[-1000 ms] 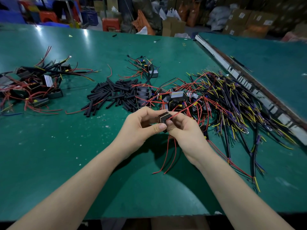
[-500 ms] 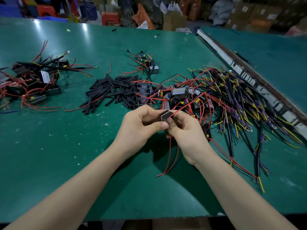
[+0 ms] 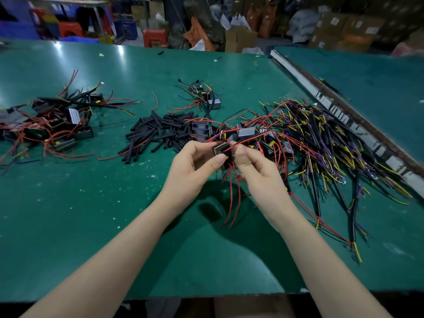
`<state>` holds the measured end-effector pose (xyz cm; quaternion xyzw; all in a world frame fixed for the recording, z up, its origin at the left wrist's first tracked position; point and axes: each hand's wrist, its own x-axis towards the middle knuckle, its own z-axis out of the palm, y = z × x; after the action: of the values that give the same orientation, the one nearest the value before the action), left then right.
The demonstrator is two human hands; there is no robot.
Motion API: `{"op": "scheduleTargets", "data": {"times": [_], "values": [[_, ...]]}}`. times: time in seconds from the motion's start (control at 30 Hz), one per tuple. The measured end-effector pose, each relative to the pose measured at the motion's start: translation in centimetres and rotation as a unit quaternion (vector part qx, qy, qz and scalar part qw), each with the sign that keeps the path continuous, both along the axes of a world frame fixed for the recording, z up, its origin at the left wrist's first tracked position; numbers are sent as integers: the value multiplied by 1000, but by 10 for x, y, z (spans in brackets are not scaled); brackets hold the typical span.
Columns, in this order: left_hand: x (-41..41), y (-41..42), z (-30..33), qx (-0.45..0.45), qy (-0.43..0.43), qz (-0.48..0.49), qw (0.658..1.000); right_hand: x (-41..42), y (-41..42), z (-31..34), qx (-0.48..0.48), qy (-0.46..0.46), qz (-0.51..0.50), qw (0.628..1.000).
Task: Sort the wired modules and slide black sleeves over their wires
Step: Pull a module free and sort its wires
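Observation:
My left hand [image 3: 195, 167] grips a small dark wired module [image 3: 221, 149] between thumb and fingers, held above the green table [image 3: 91, 214]. My right hand [image 3: 257, 168] pinches the module's red wires [image 3: 230, 198] just beside it; those wires hang down below both hands. A heap of short black sleeves [image 3: 160, 134] lies beyond my left hand. A tangle of unsorted modules and wires [image 3: 309, 138] spreads behind and right of my right hand. A pile of modules with red wires [image 3: 50, 129] sits at the far left.
A small cluster of wired modules [image 3: 204, 95] lies further back at the centre. A metal rail [image 3: 344, 115] runs diagonally along the right, with a second green table [image 3: 378, 88] behind it. Boxes and stools stand past the far edge.
Both hands have stayed together on the module. The hanging red wires have shifted slightly, and the head view has tilted a little.

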<state>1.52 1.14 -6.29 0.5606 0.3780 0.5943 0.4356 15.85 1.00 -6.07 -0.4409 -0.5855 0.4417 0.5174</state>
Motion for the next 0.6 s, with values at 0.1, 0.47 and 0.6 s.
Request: {"op": "scheduleTargets", "data": {"times": [0.1, 0.47, 0.6], "values": [[-6, -2, -1, 3, 33, 8, 999, 6, 1, 8, -1, 109, -60, 992], [-7, -7, 10, -12, 88, -67, 994, 2, -6, -4, 114, -89, -15, 989], [-10, -7, 10, -21, 36, -68, 997, 3, -10, 5, 90, -114, 33, 989]]}}
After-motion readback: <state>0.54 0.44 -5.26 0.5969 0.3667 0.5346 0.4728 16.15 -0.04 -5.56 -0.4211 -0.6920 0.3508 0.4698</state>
